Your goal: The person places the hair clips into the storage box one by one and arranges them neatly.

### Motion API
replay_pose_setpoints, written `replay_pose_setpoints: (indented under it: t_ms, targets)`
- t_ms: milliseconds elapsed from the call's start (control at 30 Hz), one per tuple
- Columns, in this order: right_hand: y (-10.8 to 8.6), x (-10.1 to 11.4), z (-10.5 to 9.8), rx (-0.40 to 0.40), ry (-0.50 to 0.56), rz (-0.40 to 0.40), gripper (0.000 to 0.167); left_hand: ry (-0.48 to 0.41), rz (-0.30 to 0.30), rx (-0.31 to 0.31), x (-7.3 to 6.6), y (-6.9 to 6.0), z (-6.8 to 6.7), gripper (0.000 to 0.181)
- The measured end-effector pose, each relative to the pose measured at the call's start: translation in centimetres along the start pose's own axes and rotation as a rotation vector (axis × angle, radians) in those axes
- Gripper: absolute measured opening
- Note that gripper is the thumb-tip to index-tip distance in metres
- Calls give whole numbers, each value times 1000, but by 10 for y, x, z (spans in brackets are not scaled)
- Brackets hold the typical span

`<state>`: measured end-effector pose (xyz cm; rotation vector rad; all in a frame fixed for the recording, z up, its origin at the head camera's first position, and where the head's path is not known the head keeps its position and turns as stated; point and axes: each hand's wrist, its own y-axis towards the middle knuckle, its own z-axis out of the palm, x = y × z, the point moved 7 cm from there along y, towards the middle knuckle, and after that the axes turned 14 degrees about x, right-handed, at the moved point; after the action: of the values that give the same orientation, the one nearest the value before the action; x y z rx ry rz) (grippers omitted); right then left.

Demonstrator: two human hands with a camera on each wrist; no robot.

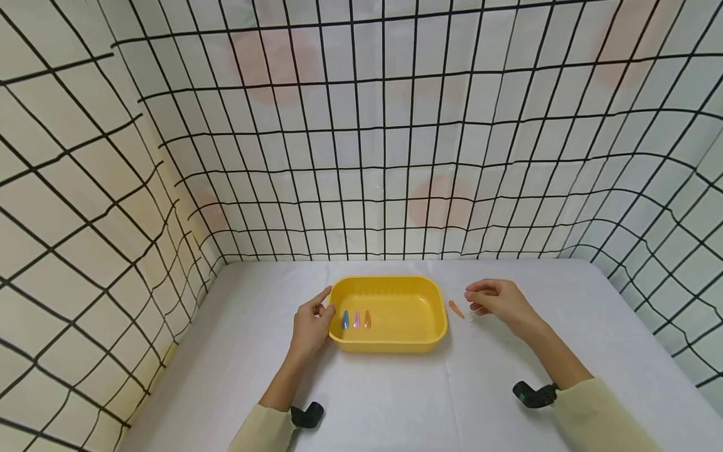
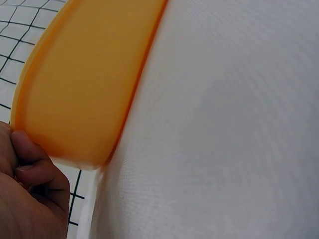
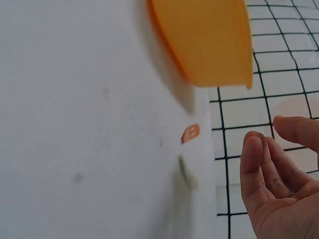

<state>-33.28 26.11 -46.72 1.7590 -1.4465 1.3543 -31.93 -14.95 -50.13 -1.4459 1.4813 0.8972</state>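
My left hand point(image 1: 312, 323) grips the left rim of a yellow tray point(image 1: 403, 314), thumb on the near side; the left wrist view shows the curled fingers point(image 2: 37, 169) at the tray's corner. Inside the tray, near its left end, lie a blue hair clip point(image 1: 346, 320), a pink hair clip point(image 1: 356, 319) and an orange hair clip point(image 1: 368, 319) in a row. Right of the tray, my right hand point(image 1: 503, 306) hovers with thumb and fingertips apart, nothing visible between them. Under it on the table are another orange hair clip point(image 3: 190, 133) and a pale, whitish-green clip point(image 3: 187, 174), blurred.
A white cloth covers the table point(image 1: 395, 402). Black wire grid panels point(image 1: 384, 150) with white sheeting behind them stand at the back and both sides. Each wrist wears a black camera mount point(image 1: 533, 395).
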Motion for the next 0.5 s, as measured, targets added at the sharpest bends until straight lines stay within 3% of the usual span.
replay_pose_setpoints:
  t_ms: [500]
  targets:
    - [10,-46,-15,-7,12,62,44,-8,-11,-11,1,-1,1,50]
